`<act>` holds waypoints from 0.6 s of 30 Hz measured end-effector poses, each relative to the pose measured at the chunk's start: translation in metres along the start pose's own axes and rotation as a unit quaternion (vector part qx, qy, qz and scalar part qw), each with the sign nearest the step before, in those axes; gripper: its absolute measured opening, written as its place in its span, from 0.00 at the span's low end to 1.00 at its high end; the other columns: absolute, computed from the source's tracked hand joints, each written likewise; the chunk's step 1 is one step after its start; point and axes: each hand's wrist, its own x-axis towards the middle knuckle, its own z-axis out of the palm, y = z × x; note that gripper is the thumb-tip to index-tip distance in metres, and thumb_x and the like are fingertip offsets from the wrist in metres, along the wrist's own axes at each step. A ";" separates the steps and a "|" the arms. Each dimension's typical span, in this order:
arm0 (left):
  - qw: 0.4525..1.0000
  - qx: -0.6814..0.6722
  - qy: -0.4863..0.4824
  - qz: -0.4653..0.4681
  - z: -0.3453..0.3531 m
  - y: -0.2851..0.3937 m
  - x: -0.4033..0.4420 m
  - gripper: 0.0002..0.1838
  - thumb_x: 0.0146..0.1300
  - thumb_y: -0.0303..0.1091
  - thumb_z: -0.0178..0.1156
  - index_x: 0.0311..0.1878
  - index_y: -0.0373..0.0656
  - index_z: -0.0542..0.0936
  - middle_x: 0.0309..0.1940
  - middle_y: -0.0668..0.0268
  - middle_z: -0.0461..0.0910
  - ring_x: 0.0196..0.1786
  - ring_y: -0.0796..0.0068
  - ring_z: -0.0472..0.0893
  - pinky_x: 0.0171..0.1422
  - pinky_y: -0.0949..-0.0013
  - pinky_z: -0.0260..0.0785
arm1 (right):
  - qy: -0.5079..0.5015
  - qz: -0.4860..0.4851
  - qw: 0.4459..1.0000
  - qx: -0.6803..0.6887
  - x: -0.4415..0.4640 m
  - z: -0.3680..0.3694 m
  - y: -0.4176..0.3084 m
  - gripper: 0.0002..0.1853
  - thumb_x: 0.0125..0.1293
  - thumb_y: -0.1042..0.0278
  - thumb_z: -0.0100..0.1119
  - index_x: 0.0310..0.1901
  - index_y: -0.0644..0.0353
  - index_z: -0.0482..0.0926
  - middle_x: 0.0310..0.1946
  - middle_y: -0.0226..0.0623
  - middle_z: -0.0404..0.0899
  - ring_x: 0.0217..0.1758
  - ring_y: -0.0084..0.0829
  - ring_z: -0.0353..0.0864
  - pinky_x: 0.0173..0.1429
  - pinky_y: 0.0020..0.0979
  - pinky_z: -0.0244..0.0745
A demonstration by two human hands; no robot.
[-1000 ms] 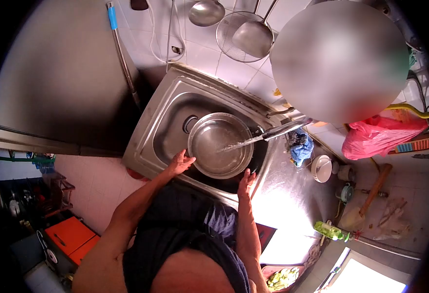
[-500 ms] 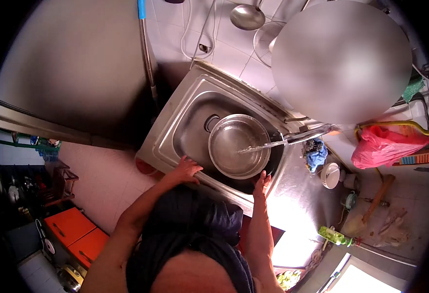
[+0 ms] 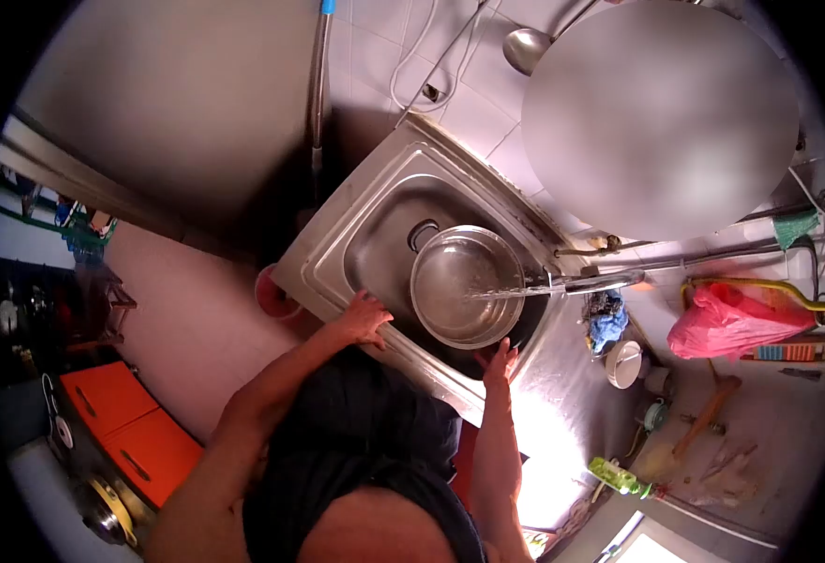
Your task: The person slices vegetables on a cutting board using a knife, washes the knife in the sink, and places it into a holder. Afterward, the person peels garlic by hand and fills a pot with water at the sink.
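Note:
A round metal basin (image 3: 440, 314) sits in the steel sink (image 3: 375, 239). Water pours into it from the faucet (image 3: 600, 281), and the surface ripples. My left hand (image 3: 365, 321) rests on the sink's front edge, left of the basin, fingers spread and holding nothing. Close to the basin's near rim is my right hand (image 3: 499, 364), its fingers apart over the front of the sink. Whether its fingertips touch the rim I cannot tell.
A blue cloth (image 3: 607, 327) and a white bowl (image 3: 623, 364) stand right of the sink. Beyond hangs a pink plastic bag (image 3: 736, 321). A green bottle (image 3: 619, 476) lies farther down. On the floor at the left is a red bucket (image 3: 272, 296). A ladle (image 3: 525, 51) hangs on the wall.
The view has turned and shifted slightly. My right hand has moved a little along the near side of the basin; my left hand stays on the sink edge. Water keeps running.

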 end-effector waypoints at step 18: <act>0.999 -0.018 -0.037 -0.027 -0.016 0.010 0.003 0.40 0.33 0.58 0.82 0.57 0.59 0.87 0.54 0.64 0.84 0.68 0.59 0.75 0.81 0.41 0.46 | -0.046 -0.066 0.992 0.099 -0.025 0.007 -0.011 0.21 0.80 0.50 0.54 0.67 0.49 0.68 0.54 0.36 0.82 0.49 0.38 0.88 0.45 0.47 0.90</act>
